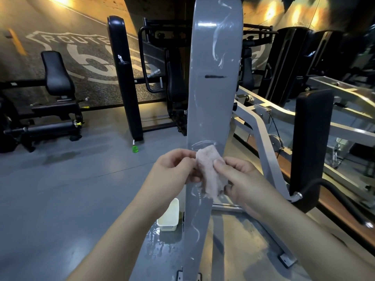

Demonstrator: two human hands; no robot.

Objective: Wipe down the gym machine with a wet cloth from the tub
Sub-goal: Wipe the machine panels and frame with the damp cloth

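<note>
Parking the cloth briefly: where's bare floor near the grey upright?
Left of the tub, grey floor toward the green object is bare. A puddle lies before the tub. Right of the upright, frame bars and the black pad crowd it.

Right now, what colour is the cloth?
The cloth is pale pink; the head view shows it best.

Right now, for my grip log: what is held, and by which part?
The pink cloth: left hand pinches its left edge, right hand its right side.

Both hands, left hand [174, 167] and right hand [241, 179], pinch a pink cloth [211, 171] before the grey machine upright [213, 98]; white tub [169, 217] on wet floor [60, 189].
</note>
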